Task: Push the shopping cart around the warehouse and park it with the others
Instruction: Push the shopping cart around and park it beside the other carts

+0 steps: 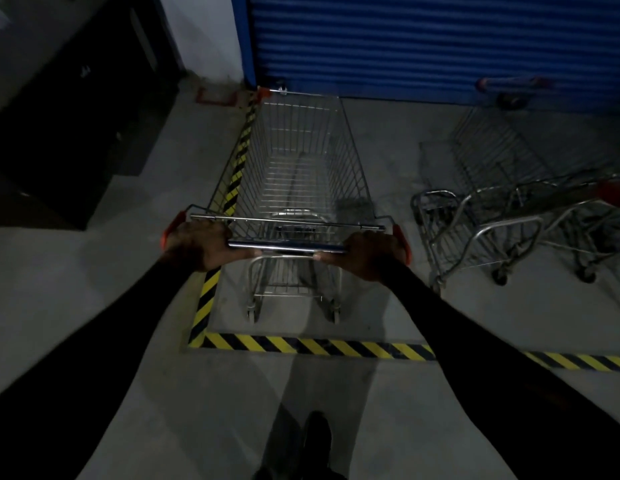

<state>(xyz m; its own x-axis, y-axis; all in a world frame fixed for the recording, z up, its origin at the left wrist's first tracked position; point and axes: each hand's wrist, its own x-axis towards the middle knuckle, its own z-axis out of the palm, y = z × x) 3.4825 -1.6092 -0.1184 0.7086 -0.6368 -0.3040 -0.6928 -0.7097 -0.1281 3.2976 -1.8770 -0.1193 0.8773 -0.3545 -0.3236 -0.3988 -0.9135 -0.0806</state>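
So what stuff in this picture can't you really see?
- Other carts, head view: the right edge cuts them off, so their number is unclear.
- Handle ends of the shopping cart: covered by the left hand and right hand.
- Black block at left: too dark to identify.
- The person's shoe: dark and partly cut off by the bottom edge.

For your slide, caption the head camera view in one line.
Both hands, left and right, grip the silver wire shopping cart inside yellow-black floor tape, beside parked carts.
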